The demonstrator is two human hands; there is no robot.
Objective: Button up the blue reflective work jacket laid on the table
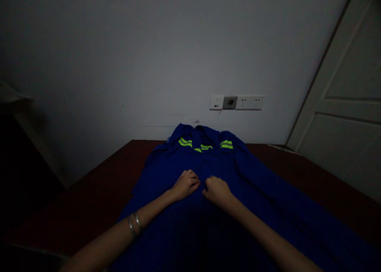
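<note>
A blue work jacket [169, 164] with yellow-green and grey reflective strips [226, 144] lies spread out, its collar end toward the wall. My left hand [186, 184] is at the middle of its front, fingers curled and pinching the cloth near the centre line. Just to the right, my right hand [218, 190] is closed in a pinch on the front of the jacket too. A small gap separates the two hands. Whatever small part sits between the fingertips is hidden, and the light is dim. One long sleeve [285, 192] stretches toward the lower right.
The jacket rests on a dark red table [98, 192] that meets a pale wall [149, 57]. A row of wall sockets [249, 103] is above the collar. A white door [351, 117] stands at the right. Dark furniture [18, 153] is at the left.
</note>
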